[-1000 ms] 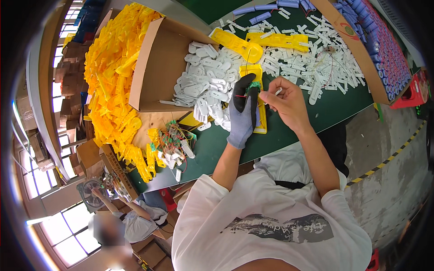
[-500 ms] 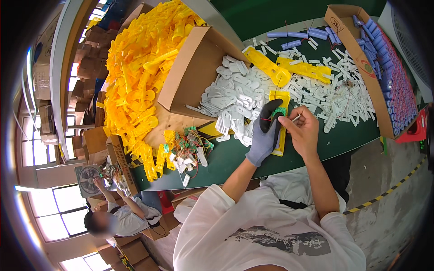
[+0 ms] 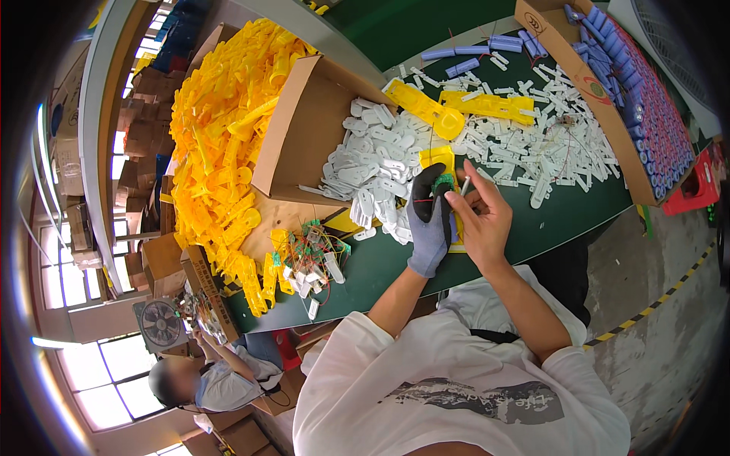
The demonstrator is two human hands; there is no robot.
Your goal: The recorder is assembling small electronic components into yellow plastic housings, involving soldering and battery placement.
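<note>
My left hand (image 3: 430, 232), in a grey and black glove, is closed around a yellow plastic shell (image 3: 437, 158) near the table's front edge. A small green circuit board (image 3: 443, 182) sits at its thumb and fingers, over the shell. Part of a purple cylindrical cell (image 3: 454, 228) shows beside the glove. My bare right hand (image 3: 487, 224) pinches a thin pale stick (image 3: 465, 187) close to the board's right side. The stick's exact kind is too small to make out. The glove hides much of the shell.
White plastic pieces (image 3: 372, 163) spill from a tipped cardboard box (image 3: 293, 129). Yellow shells (image 3: 220, 152) are heaped at left, with wired circuit boards (image 3: 312, 254) nearer me. Small white strips (image 3: 563, 144) cover the right side, beside a carton (image 3: 585, 99) of purple cells. Another person (image 3: 220, 372) works at far left.
The view has shifted slightly. My right hand has turned, bringing the pale stick from a slant to nearly upright, nearer the board. My left hand keeps its hold on the shell.
</note>
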